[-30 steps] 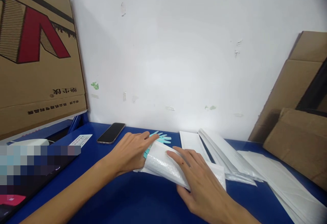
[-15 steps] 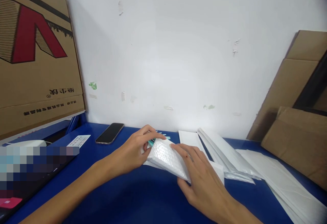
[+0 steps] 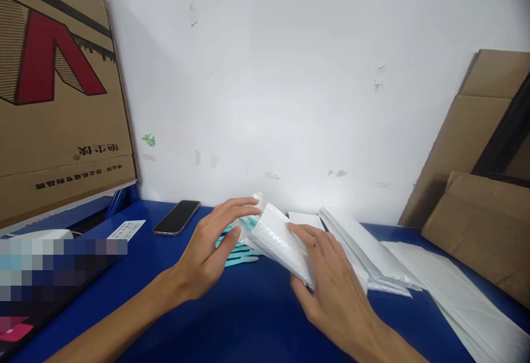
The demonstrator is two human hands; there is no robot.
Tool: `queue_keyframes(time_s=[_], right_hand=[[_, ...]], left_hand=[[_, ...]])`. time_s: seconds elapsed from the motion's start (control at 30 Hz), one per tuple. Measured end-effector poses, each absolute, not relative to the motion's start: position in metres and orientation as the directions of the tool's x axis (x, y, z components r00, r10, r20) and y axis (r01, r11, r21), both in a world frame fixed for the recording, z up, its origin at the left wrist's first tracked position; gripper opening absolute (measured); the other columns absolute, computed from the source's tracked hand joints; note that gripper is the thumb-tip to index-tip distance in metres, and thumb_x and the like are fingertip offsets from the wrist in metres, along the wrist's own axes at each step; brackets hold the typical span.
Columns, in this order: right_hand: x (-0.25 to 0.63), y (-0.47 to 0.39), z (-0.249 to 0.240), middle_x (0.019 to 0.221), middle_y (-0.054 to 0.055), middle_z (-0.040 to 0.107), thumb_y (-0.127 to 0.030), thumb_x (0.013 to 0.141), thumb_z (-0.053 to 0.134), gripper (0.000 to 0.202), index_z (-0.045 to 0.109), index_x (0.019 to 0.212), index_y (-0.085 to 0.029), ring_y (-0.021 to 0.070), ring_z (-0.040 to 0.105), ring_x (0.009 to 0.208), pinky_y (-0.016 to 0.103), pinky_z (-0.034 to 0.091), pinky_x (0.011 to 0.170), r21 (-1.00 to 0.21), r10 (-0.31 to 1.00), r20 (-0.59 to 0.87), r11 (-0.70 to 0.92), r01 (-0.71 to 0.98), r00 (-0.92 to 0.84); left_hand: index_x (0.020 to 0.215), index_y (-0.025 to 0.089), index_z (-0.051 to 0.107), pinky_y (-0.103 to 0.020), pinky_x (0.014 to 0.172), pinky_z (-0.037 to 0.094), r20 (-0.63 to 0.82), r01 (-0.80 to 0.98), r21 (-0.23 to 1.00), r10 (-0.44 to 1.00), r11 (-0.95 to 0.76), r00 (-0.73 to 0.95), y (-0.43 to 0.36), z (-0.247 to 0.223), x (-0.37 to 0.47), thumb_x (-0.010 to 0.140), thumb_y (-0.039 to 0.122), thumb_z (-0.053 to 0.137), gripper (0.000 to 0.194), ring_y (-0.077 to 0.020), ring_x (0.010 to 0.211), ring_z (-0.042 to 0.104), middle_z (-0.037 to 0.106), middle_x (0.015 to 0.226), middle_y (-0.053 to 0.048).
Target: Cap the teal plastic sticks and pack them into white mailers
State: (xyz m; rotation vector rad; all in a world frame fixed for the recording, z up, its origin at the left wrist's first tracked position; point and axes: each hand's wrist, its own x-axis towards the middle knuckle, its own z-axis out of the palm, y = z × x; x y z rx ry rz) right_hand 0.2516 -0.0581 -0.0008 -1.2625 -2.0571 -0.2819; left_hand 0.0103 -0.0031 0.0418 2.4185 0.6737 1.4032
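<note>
A white bubble mailer (image 3: 284, 241) is tilted above the table, with my right hand (image 3: 331, 280) closed around its near right end. My left hand (image 3: 211, 247) is beside the mailer's upper left end, thumb and fingers apart, nothing visibly gripped. Crinkled whitish material shows between its fingers and the mailer's mouth. Several thin teal strips (image 3: 242, 258) lie fanned out behind and under the left hand. Some teal also shows at the mailer's open end. What the strips are, I cannot tell.
More white mailers (image 3: 364, 247) are stacked to the right on the blue table (image 3: 232, 319), with others (image 3: 459, 291) farther right. A phone (image 3: 178, 217) and a printed card (image 3: 126, 230) lie left. Cardboard (image 3: 476, 236) leans at right; a large carton (image 3: 66, 75) stands left.
My left fingers have come away from the mailer's end and spread. The mailer's mouth has tipped up slightly, and more teal strips are exposed. My right hand still holds the mailer.
</note>
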Motion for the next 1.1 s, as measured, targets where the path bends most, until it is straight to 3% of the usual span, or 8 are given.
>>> queue_keyframes(time_s=[0.23,0.37,0.53,0.63,0.73,0.83,1.0,1.1], right_hand=[[0.258,-0.062,0.028,0.137,0.011,0.051,-0.018,0.085,0.057,0.066,0.034,0.147,-0.026,0.0335,0.052,0.12,0.052,0.045,0.099,-0.282,0.556,0.83,0.491,0.824,-0.048],[0.257,-0.066,0.032,0.14,0.014,0.047,-0.026,0.09,0.056,0.065,0.03,0.149,-0.024,0.0349,0.053,0.117,0.051,0.049,0.093,-0.386,0.549,0.833,0.48,0.788,0.074],[0.253,-0.071,0.027,0.142,0.015,0.043,-0.025,0.09,0.056,0.069,0.025,0.151,-0.024,0.0367,0.049,0.122,0.055,0.046,0.097,-0.35,0.538,0.842,0.517,0.781,0.022],[0.25,-0.074,0.025,0.143,0.015,0.041,-0.021,0.088,0.055,0.073,0.023,0.153,-0.025,0.038,0.047,0.124,0.058,0.043,0.101,-0.333,0.54,0.842,0.542,0.772,-0.016],[0.245,-0.077,0.019,0.143,0.016,0.04,-0.016,0.082,0.057,0.08,0.023,0.154,-0.024,0.0393,0.045,0.127,0.061,0.041,0.104,-0.263,0.55,0.825,0.578,0.772,-0.131],[0.238,-0.079,0.009,0.145,0.018,0.036,-0.015,0.079,0.06,0.088,0.019,0.157,-0.024,0.0411,0.045,0.127,0.063,0.044,0.102,-0.211,0.61,0.757,0.567,0.796,-0.234],[0.234,-0.083,0.005,0.153,0.017,0.032,-0.038,0.083,0.07,0.093,0.016,0.159,-0.029,0.0433,0.045,0.132,0.061,0.049,0.1,-0.236,0.704,0.649,0.546,0.804,-0.288],[0.24,-0.084,0.012,0.153,0.013,0.037,-0.05,0.093,0.058,0.075,0.023,0.157,-0.032,0.0368,0.048,0.133,0.053,0.049,0.103,-0.408,0.745,0.599,0.599,0.689,-0.293]], left_hand=[[0.121,0.022,0.057,-0.043,0.098,0.044,0.856,0.2,0.476,0.503,-0.856,0.116,-0.006,0.039,0.015,0.098,0.024,0.042,0.027,-0.0267,0.116,0.054,0.059,0.121,-0.009],[0.12,0.021,0.056,-0.042,0.095,0.045,0.82,0.259,0.481,0.535,-0.837,0.204,-0.008,0.034,0.017,0.1,0.027,0.039,0.026,-0.0258,0.111,0.053,0.058,0.121,-0.009],[0.12,0.023,0.056,-0.038,0.091,0.044,0.782,0.255,0.481,0.542,-0.839,0.308,-0.012,0.033,0.018,0.102,0.031,0.039,0.025,-0.0229,0.104,0.053,0.058,0.117,-0.007],[0.125,0.026,0.057,-0.038,0.094,0.044,0.692,0.215,0.562,0.597,-0.799,0.406,-0.02,0.026,0.02,0.102,0.041,0.043,0.031,-0.024,0.106,0.054,0.059,0.122,-0.007],[0.142,0.029,0.049,-0.044,0.106,0.041,0.546,0.131,0.727,0.683,-0.674,0.486,-0.033,0.013,0.024,0.091,0.064,0.056,0.062,-0.0298,0.119,0.052,0.058,0.135,-0.008],[0.145,0.028,0.049,-0.049,0.115,0.035,0.379,0.013,0.872,0.692,-0.489,0.615,-0.046,0.004,0.033,0.079,0.07,0.068,0.081,-0.0342,0.132,0.046,0.057,0.139,-0.009],[0.145,0.028,0.049,-0.05,0.119,0.031,0.159,-0.109,0.987,0.862,-0.121,0.482,-0.045,0.002,0.044,0.095,0.056,0.056,0.058,-0.0294,0.137,0.047,0.055,0.146,-0.007],[0.14,0.023,0.054,-0.049,0.118,0.035,0.124,-0.223,0.974,0.93,-0.047,0.345,-0.033,0.003,0.043,0.093,0.046,0.061,0.053,-0.0302,0.134,0.052,0.061,0.141,-0.008]])
